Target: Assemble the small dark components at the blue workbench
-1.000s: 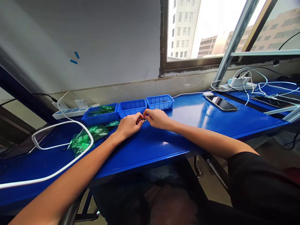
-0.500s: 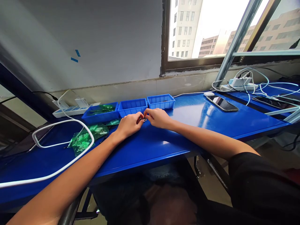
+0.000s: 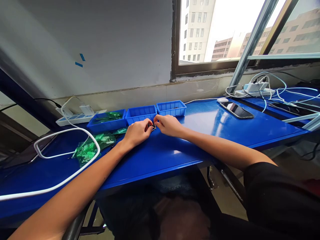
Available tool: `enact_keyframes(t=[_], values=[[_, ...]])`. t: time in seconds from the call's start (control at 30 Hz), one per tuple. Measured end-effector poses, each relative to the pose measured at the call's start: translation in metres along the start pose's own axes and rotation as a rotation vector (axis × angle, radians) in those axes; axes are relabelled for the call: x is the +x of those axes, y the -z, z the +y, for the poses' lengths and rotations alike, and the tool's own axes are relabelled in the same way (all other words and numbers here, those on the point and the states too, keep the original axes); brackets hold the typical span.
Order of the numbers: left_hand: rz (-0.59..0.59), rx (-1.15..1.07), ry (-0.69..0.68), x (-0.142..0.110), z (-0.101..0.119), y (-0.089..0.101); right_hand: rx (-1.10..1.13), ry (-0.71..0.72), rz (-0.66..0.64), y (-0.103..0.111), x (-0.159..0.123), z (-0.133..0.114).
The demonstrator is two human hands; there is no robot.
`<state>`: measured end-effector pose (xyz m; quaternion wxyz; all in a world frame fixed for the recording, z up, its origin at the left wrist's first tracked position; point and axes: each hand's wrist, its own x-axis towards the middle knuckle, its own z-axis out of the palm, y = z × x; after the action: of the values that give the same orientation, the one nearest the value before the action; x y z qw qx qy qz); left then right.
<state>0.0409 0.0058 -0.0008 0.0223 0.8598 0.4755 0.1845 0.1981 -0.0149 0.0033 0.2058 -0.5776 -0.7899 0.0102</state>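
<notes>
My left hand (image 3: 138, 132) and my right hand (image 3: 170, 125) meet over the blue table, fingertips pinched together. Between them is a small dark part with shiny metal bits (image 3: 153, 126), too small to name and partly covered by the fingers. Both hands have their fingers closed on it. Just behind them stand a blue bin (image 3: 141, 111) in the middle and another blue bin (image 3: 172, 107) with a few small dark pieces in it. To the left, a third blue bin (image 3: 106, 124) holds green items.
Green plastic bags (image 3: 87, 150) lie left of my left forearm, beside a looping white cable (image 3: 62, 185). A power strip (image 3: 75, 117) is behind. On the right are a phone (image 3: 236, 110), a white adapter (image 3: 222, 100) and tangled cables (image 3: 282, 91) near a metal post.
The small part between my fingertips has turned slightly, showing a bit more of its metal. My hands stay nearly in place, with only a slight finger shift.
</notes>
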Motion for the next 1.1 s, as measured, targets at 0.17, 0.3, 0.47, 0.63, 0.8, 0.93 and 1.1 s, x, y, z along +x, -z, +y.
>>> enact_keyframes(t=[0.17,0.3,0.47,0.63,0.8,0.93,1.1], values=[[-0.011,-0.025,-0.029,0.001,-0.002,0.004,0.004,0.014,0.026,-0.001,0.0,0.001],[-0.016,-0.038,-0.065,0.003,-0.006,0.008,-0.001,0.02,0.028,-0.002,0.0,0.002],[-0.064,-0.092,-0.124,0.004,-0.008,0.012,0.009,0.029,0.023,-0.003,-0.001,0.002],[-0.064,-0.154,-0.058,0.003,-0.011,0.021,0.026,0.05,0.016,-0.006,-0.002,0.0],[-0.148,-0.09,-0.071,0.0,-0.016,0.022,0.021,0.094,-0.021,-0.012,-0.004,-0.001],[-0.212,-0.006,-0.122,-0.001,-0.015,0.014,0.007,0.113,-0.028,-0.014,-0.003,-0.001],[-0.238,0.008,-0.165,-0.001,-0.014,0.009,-0.007,0.095,-0.039,-0.014,-0.003,-0.002]])
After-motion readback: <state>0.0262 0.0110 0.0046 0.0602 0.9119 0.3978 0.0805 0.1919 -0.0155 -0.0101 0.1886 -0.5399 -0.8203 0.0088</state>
